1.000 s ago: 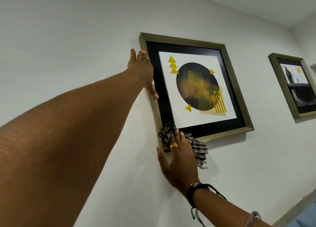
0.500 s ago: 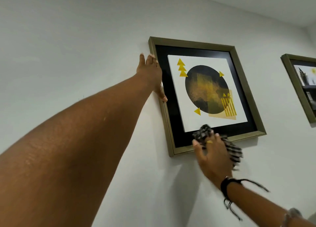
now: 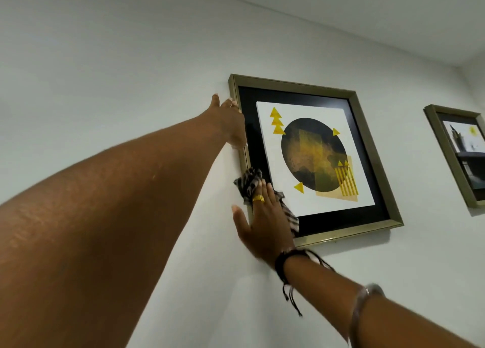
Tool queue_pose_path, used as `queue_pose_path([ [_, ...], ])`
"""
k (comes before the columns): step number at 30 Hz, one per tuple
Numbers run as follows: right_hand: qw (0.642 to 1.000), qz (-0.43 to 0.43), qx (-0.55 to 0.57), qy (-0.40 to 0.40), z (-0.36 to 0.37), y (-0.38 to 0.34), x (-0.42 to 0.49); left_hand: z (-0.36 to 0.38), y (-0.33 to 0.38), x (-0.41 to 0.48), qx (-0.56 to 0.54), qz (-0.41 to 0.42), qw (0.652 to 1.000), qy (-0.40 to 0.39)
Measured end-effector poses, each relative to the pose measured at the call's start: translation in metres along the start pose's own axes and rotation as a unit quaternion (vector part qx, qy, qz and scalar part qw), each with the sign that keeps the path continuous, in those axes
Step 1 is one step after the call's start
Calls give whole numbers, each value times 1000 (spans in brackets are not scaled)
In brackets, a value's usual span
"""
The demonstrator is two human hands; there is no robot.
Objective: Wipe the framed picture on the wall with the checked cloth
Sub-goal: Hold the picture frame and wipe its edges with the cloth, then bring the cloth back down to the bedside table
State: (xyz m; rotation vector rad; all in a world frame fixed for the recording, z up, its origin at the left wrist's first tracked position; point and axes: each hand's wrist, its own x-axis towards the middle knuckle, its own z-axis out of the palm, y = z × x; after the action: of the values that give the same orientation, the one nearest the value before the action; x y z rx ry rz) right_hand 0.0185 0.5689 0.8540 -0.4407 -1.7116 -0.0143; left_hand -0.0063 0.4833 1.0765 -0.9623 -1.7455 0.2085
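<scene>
A framed picture [image 3: 378, 161] with a brass-coloured frame, black mat and a dark circle with yellow triangles hangs on the white wall. My left hand [image 3: 231, 123] lies flat against the frame's upper left edge, fingers together, steadying it. My right hand [image 3: 262, 221] presses the black-and-white checked cloth [image 3: 249, 183] against the frame's lower left part. The cloth bunches above my fingers and trails out to the right of my palm over the black mat. A gold ring shows on one finger.
A second framed picture [image 3: 458, 158] hangs further right on the same wall, partly cut off by the image edge. The ceiling meets the wall along the top. Bare white wall [image 3: 105, 72] spreads to the left and below.
My right hand has slid the cloth from the bottom edge's middle back left and upward onto the lower left side of the frame. My left hand stays on the upper left edge.
</scene>
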Motion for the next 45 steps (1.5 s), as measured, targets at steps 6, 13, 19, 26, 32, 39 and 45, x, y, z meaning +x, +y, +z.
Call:
queue_pose_path([
  [6,1000,23,1,-13,-23,-27,94,4,-14,-15,13,45,999,17],
  [13,990,123,62,26,-36,-55,124,57,-12,-76,-107,22,980,166],
  [19,939,214,250,102,-48,-86,72,106,13,-216,-467,-68,864,174],
  [26,683,397,590,-163,-31,-131,-143,144,39,-418,-778,-273,566,17],
  [32,425,615,545,-379,16,-181,-425,211,104,-651,-724,-451,450,-263],
  [39,265,764,398,-433,7,-216,-707,237,183,-917,-627,-554,269,-477],
  [45,194,816,279,-467,4,-200,-852,257,266,-1046,-577,-600,220,-508],
])
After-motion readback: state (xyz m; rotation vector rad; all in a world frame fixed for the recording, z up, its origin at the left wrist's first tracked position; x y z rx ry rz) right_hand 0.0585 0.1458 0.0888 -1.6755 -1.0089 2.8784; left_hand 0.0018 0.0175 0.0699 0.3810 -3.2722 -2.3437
